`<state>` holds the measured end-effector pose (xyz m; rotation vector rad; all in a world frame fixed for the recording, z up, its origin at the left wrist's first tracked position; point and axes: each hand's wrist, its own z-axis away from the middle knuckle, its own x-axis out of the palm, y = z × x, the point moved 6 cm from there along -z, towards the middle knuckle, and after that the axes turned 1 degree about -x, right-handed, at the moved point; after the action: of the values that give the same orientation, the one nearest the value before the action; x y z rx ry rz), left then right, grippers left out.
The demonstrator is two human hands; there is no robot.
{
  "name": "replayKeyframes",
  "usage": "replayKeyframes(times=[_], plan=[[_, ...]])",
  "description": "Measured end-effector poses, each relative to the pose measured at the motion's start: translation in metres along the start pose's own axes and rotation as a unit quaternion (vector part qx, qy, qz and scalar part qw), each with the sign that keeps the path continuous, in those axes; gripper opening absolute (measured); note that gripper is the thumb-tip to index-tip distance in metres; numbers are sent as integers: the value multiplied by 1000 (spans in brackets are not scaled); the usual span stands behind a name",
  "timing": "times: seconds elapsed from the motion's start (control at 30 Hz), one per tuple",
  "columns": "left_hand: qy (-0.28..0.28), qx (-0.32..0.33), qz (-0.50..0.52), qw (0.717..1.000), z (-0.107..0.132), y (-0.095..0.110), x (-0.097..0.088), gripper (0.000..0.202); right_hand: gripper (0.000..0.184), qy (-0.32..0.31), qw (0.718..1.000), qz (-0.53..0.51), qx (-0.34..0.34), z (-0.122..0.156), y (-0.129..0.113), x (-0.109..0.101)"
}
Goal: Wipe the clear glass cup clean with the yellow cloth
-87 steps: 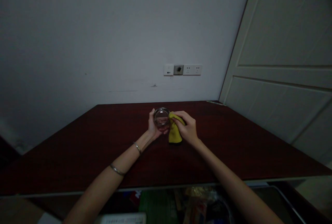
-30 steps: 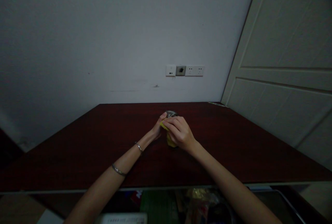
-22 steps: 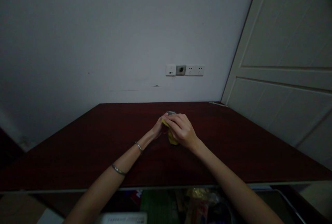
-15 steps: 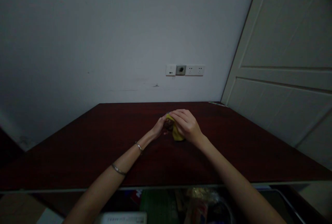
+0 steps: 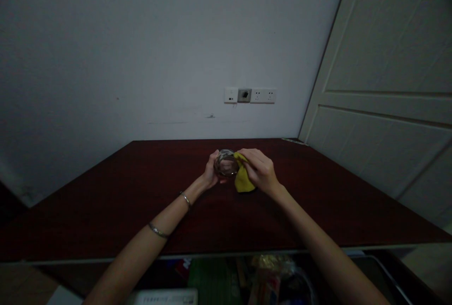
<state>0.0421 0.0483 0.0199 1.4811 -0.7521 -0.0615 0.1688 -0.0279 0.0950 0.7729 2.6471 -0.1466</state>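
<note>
My left hand (image 5: 211, 171) is wrapped round the left side of a clear round glass bowl or ashtray (image 5: 226, 165); its exact kind is hard to make out in the dim light. The glass is held tilted, its round opening or base facing me. In my right hand (image 5: 261, 167) a yellow cloth (image 5: 244, 180) is pinched, its upper edge against the right rim of the glass and the rest hanging down. Both hands are over the middle of a dark red wooden table (image 5: 141, 196).
Behind the table stands a white wall with a row of sockets (image 5: 249, 95). A pale panelled door (image 5: 381, 93) is at the right. Below the front edge, an open drawer holds a green item (image 5: 213, 281), a white device (image 5: 162, 297) and several packets.
My right hand and the yellow cloth have shifted right, off the front of the glass. The round face of the glass, mostly covered before, now shows.
</note>
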Motion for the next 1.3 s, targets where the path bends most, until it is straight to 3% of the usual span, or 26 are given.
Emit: replayKeyframes(times=[0.33,0.53,0.67,0.83,1.07,1.3], plan=[[22,-12,78,997,1,10,-2,72,34,34,999,10,-18,16,-10,11],[24,-6,111,994,0,10,0,79,33,-17,996,34,-79,20,-31,25],[51,37,98,993,1,16,1,70,25,-44,990,52,-124,18,-50,37],[55,31,95,994,-1,16,6,61,23,-67,988,42,-129,15,-63,45],[14,0,120,993,3,16,9,71,35,-48,989,4,-139,9,-61,25],[-24,-60,104,992,2,10,-1,77,38,22,993,62,-95,-14,-31,-5]])
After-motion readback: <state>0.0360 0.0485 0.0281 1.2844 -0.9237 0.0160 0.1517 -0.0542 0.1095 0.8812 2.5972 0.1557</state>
